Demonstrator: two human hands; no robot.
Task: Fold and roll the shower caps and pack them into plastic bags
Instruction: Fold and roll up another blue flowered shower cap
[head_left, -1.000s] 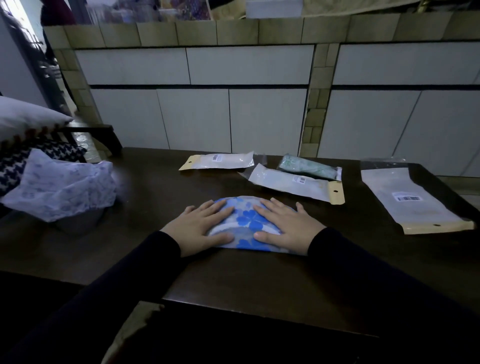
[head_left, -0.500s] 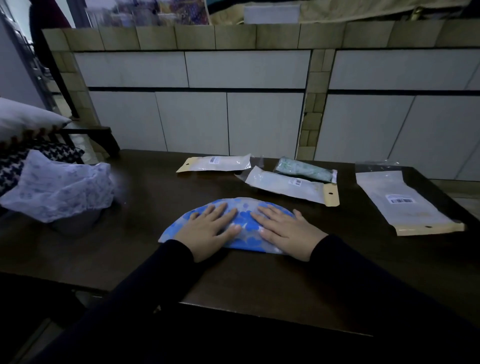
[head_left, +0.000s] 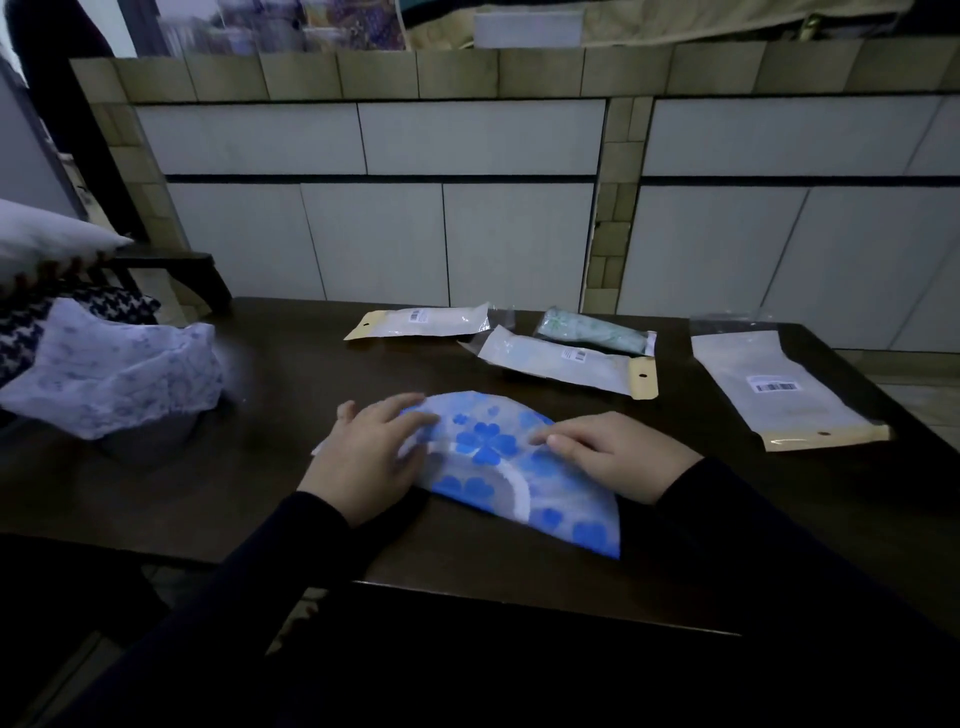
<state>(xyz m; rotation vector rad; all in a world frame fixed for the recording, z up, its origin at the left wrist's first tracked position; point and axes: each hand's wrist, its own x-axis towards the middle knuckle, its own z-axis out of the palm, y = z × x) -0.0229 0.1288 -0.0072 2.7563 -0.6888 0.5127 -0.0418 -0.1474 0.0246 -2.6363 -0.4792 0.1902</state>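
Note:
A blue flower-print shower cap (head_left: 493, 452) lies folded in a half-moon on the dark table (head_left: 260, 467), in front of me. My left hand (head_left: 369, 457) rests flat on its left part, fingers straight. My right hand (head_left: 613, 452) lies on its right part, thumb and fingertips pinching the cap's upper edge. Beyond the cap lie a long plastic bag (head_left: 566, 358), a second packed bag (head_left: 421, 322) and a bag holding a rolled green cap (head_left: 592, 332). A flat plastic bag (head_left: 779, 389) lies at the right.
A pale lilac shower cap (head_left: 114, 369) sits crumpled over a round object at the table's left side. A pillow (head_left: 47, 244) and patterned cloth lie beyond it. A tiled wall (head_left: 467, 234) stands close behind the table. The table's front edge runs just below my wrists.
The cap has turned, its lower right corner now nearer the front edge. My left hand slid left along it. My right hand went from flat pressing to pinching the upper edge.

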